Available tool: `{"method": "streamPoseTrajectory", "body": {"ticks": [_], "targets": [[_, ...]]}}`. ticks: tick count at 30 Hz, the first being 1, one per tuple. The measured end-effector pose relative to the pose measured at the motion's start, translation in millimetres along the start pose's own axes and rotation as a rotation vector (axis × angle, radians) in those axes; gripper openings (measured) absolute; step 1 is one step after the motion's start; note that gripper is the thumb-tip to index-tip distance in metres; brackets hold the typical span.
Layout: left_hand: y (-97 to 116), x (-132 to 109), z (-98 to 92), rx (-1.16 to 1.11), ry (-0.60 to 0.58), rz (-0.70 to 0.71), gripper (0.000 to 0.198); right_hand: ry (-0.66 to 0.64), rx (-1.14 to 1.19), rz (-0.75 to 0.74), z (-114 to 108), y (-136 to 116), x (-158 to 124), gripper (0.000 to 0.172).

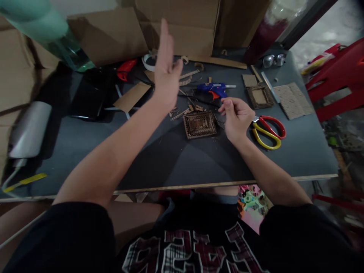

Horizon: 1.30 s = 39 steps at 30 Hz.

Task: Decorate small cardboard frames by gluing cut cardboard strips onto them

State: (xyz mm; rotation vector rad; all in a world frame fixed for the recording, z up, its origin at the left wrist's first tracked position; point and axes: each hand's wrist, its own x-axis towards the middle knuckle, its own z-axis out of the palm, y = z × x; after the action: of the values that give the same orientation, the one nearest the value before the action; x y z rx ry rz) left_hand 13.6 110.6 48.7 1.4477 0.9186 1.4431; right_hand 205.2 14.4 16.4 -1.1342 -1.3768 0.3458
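The left hand (167, 81) is held raised above the table (182, 163), its fingers straight and together, its thumb apart; nothing is seen to be gripped by it. The right hand (237, 117) is kept low and loosely curled, thumb near forefinger (whether something thin is pinched there cannot be told).

Between the hands, near the right one and on its left, a small rectangular brown tray of corrugated cardboard (199, 125) is set flat, presumably so that it can be reached from both sides. Just beyond the right hand, a blue glue gun with an orange trigger (214, 89) is laid with its nozzle turned leftward; its grip is thus pointed toward that hand, probably for easy reach. Loose brown cardboard scraps (184, 113) are scattered between the tray and the left hand.

To the right of the right hand, scissors with one red and one yellow handle (263, 122) are rested, their blades partly hidden by it. Farther out on that side, a second brown cardboard tray (259, 96) and a flat ribbed cardboard panel (293, 100) are placed, perhaps to be kept clear of the middle.
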Motion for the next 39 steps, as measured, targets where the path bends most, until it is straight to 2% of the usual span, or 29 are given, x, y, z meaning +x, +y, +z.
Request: {"method": "streamPoseTrajectory", "body": {"ticks": [1, 2, 4, 5, 9, 10, 13, 15, 18, 21, 22, 25, 27, 28, 32, 35, 39], "targets": [[0.0, 0.4, -13.0, 0.08, 0.0, 0.167, 0.06, -0.013, -0.008, -0.013, -0.6, -0.7, -0.3, 0.035], [0.7, -2.3, -24.0, 0.147, -0.024, 0.227, 0.053, -0.022, -0.026, -0.029, -1.1, -1.5, -0.5, 0.034], [4.1, -16.1, -37.3, 0.279, -0.175, 0.135, 0.043, -0.048, -0.105, -0.063, -2.0, -3.3, -0.8, 0.03], [6.2, -25.8, -39.2, 0.329, -0.236, 0.111, 0.049, -0.074, -0.162, -0.077, -2.2, -4.1, -0.8, 0.027], [10.2, -63.6, -29.8, 0.575, -0.455, 0.204, 0.063, -0.229, -0.319, -0.137, -2.6, -5.8, -0.7, 0.013], [9.7, -70.2, -27.0, 0.631, -0.51, 0.216, 0.072, -0.258, -0.32, -0.158, -2.8, -5.9, -0.7, 0.011], [6.4, -83.1, -22.2, 0.766, -0.633, 0.236, 0.097, -0.321, -0.296, -0.22, -3.9, -5.4, -0.5, 0.012], [5.1, -89.4, -19.9, 0.806, -0.673, 0.257, 0.094, -0.389, -0.254, -0.247, -4.5, -4.8, 0.3, 0.017], [7.4, -100.9, -12.6, 0.846, -0.612, 0.262, 0.094, -0.474, -0.217, -0.254, -5.2, -4.2, 2.4, 0.021], [14.2, -114.4, -2.6, 0.959, -0.427, 0.234, 0.107, -0.436, -0.237, -0.206, -5.5, -5.1, 3.8, 0.016], [17.0, -118.2, -0.2, 0.994, -0.374, 0.229, 0.105, -0.424, -0.231, -0.187, -5.6, -5.7, 3.8, 0.013], [24.6, -122.5, 1.2, 1.032, -0.286, 0.245, 0.073, -0.444, -0.165, -0.155, -5.6, -8.3, 2.1, 0.008], [27.8, -118.7, -2.5, 1.001, -0.259, 0.3, 0.046, -0.434, -0.137, -0.154, -5.6, -10.7, 0.9, 0.01], [28.4, -115.3, -5.0, 0.976, -0.251, 0.338, 0.039, -0.416, -0.136, -0.154, -5.4, -12.0, 0.5, 0.012], [25.3, -102.2, -12.8, 0.868, -0.244, 0.432, 0.032, -0.384, -0.116, -0.111, -1.1, -16.9, -1.8, 0.015], [22.6, -100.9, -11.5, 0.815, -0.23, 0.41, 0.027, -0.379, 0.01, 0.021, 6.0, -19.2, -7.4, 0.018], [24.6, -106.6, -5.9, 0.74, -0.13, 0.393, 0.022, -0.361, 0.215, 0.187, 13.2, -22.4, -15.8, 0.025]]}}
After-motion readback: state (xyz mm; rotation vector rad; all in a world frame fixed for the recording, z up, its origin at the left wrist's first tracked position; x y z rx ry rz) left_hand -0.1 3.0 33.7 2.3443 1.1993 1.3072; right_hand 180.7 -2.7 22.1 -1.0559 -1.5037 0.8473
